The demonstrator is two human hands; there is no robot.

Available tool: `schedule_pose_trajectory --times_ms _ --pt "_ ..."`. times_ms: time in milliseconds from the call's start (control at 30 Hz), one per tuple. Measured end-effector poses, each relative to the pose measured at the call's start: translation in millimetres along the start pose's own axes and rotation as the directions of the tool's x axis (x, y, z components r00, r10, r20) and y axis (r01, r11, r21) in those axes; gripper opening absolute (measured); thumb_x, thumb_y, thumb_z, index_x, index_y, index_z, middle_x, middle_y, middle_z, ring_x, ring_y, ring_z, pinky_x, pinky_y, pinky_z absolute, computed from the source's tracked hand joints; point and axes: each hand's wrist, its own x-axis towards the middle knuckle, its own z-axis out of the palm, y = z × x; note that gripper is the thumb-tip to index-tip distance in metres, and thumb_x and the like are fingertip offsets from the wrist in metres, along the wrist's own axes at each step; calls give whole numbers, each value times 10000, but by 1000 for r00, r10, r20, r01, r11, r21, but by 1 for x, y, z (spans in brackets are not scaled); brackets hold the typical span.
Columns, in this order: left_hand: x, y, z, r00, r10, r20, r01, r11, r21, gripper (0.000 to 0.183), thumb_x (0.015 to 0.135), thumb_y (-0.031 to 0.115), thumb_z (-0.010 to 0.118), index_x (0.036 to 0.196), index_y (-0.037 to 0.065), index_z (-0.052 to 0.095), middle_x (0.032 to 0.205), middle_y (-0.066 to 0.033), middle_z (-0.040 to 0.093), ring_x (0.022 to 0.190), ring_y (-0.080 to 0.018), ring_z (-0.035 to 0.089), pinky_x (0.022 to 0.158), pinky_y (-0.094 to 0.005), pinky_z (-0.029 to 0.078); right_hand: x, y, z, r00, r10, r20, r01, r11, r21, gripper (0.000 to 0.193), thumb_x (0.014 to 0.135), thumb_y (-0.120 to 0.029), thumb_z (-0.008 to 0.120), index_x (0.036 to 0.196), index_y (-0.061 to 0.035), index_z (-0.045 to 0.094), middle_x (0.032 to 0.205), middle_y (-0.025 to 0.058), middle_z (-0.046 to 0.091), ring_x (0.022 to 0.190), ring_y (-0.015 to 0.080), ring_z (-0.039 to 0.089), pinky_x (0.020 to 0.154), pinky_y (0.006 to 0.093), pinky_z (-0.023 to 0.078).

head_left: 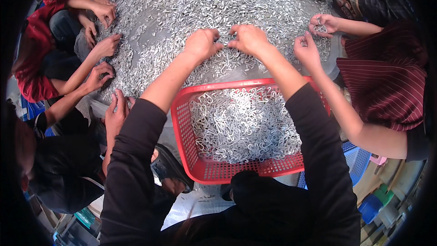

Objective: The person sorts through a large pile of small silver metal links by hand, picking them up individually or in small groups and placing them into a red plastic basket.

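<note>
- Left hand (201, 44) and right hand (248, 38): fingers curled closed, pinching small metal hooks (225, 44) at the heap's near edge.
- Red basket (183, 127), part-filled, sits just below the hands.
- Risk: tangled hooks may snag, spilling outside the basket; crowded co-workers' hands (307, 50) could collide.

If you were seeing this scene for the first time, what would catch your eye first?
A vast heap of small metal hooks fills the top. Below it sits a red plastic basket half full of them. The left hand and right hand dig in at the heap's near edge.
</note>
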Motion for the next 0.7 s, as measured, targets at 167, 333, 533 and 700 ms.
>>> schedule_pose_trajectory --times_ms 167,333,533,700 --pt "1 -3 22 994 27 -104 -27 1000 -2 265 721 237 652 930 79 610 868 -121 633 810 -280 606 738 -370 475 7 6 7 999 -30 -22 31 998 49 210 697 -253 661 858 -119 649 842 107 639 847 272 601 737 387 480" --pt "13 -21 -15 986 -60 155 130 859 -495 210 812 227 569 913 43 587 855 -58 627 817 -159 616 698 -286 472 19 43 -9 997 -12 -78 56 792 607 155 731 -154 655 835 -38 656 731 37 640 698 105 591 624 276 477" --pt "17 -24 -58 935 163 315 278 215 -936 243 868 243 494 947 16 536 912 -81 581 872 -203 605 769 -326 502 7 55 -28 987 -130 91 -108 -130 986 216 809 -244 569 948 -80 558 907 27 576 827 149 568 638 270 471" --pt "25 -15 -52 901 283 329 356 -49 -933 332 863 360 480 888 32 525 837 -75 560 810 -187 600 721 -345 519 12 53 -26 962 122 243 -272 443 854 308 761 -374 626 798 -77 555 724 42 559 664 139 547 549 238 434"
